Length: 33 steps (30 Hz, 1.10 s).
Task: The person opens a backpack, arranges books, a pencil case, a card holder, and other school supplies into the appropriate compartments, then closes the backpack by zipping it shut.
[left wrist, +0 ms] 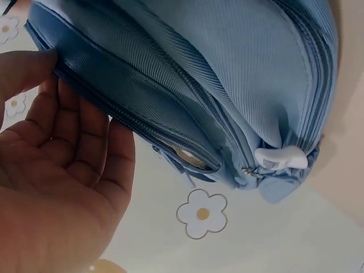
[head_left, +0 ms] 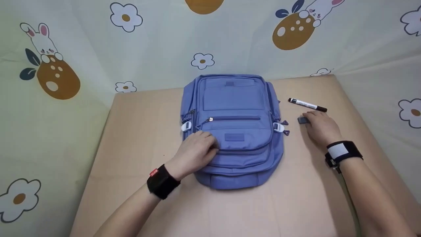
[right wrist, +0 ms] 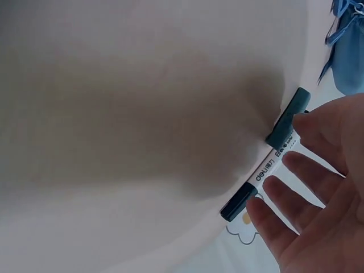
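A blue backpack (head_left: 238, 98) lies with its front up on the table. My left hand (head_left: 197, 148) is at its lower front pocket, pinching the zippered edge (left wrist: 105, 108) between thumb and fingers. In the left wrist view that pocket gapes a little at one end, with something pale inside. To the right of the bag, my right hand (head_left: 324, 128) holds a small dark grey-blue rectangular block (right wrist: 289, 118) by thumb and forefinger; its other fingers are loosely spread. Just beyond lies a white marker (head_left: 307, 104) with black ends, partly covered by the block in the right wrist view.
The beige tabletop (head_left: 138, 131) carries the bag and marker. Pale cloth (head_left: 158, 56) printed with flowers and rabbits walls the back and sides. White buckles (head_left: 278, 127) and strap ends stick out from the bag's sides. A cable (head_left: 350, 197) runs along the right forearm.
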{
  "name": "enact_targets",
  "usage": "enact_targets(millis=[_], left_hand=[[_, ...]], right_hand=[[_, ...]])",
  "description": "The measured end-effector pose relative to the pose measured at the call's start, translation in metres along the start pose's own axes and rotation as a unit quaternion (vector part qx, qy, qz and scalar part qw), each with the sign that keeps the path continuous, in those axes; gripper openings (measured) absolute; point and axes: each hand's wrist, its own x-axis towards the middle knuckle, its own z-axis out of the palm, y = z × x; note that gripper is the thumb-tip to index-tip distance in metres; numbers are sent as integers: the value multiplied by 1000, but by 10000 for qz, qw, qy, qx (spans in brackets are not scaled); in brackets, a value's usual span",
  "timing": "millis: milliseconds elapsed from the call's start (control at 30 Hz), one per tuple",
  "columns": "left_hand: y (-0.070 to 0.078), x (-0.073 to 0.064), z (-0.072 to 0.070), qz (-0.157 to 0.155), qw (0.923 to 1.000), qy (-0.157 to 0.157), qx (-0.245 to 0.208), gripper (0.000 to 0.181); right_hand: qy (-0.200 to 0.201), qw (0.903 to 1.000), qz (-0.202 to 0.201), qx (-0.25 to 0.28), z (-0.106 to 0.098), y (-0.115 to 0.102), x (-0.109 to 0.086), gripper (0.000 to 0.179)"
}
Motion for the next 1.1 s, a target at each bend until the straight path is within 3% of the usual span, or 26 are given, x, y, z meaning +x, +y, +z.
enact_targets(millis=[233,433,600,800,933,1100], left_hand=[[-2,5,-10,-264,9973,-363,-576,4],[-3,10,-17,-441,9920,-553,-1044,5],[-4,14,-23,-589,9875,-348,-1422,4],[-3,21,-30,-497,9886,-1,-1420,5],[-1,28,-36,-490,9887,276,-1391,7],[0,37,-44,-864,9833,485,-1529,13]], right_hand=[[149,9998,96,42,3,-1,1,21],[221,9996,145,42,3,-2,-1,18],[293,9994,162,92,4,-2,-5,18],[481,9984,116,285,-1,-8,-11,18],[911,9945,-122,508,-11,-24,-15,20],[1570,9822,-748,713,-27,-50,-22,23]])
